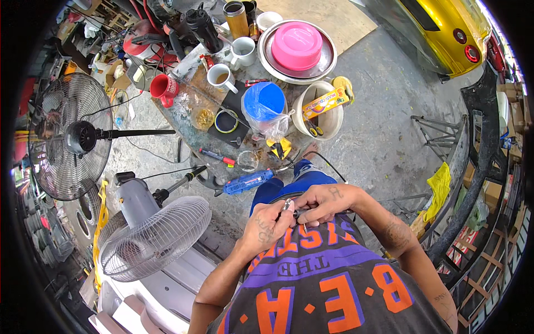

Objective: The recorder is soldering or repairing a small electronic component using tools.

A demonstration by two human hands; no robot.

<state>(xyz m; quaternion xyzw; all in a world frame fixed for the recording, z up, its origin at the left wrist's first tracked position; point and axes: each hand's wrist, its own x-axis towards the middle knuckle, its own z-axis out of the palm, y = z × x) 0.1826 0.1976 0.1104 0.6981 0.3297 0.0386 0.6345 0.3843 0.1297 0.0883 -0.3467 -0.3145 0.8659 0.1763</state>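
Observation:
Both hands meet in front of my shirt, just above my lap. A small silvery metal piece (287,205) shows between the fingers; its kind is too small to make out. My left hand (268,224) is closed around it, with thumb and forefinger pinching. My right hand (327,201) is closed from the other side, its fingertips pressed near a dark part of the piece. Just ahead, a blue power tool (248,182) lies on the near table edge. Beside it rests a red and dark marker-like stick (218,157).
On the cluttered table (183,119) stand mugs, a blue tub (263,102) in plastic, a white bucket (334,129) and a steel basin (329,65) holding pink plates (298,44). Two fans, one a grey fan (156,239), are at left. A yellow car body (445,33) is at far right.

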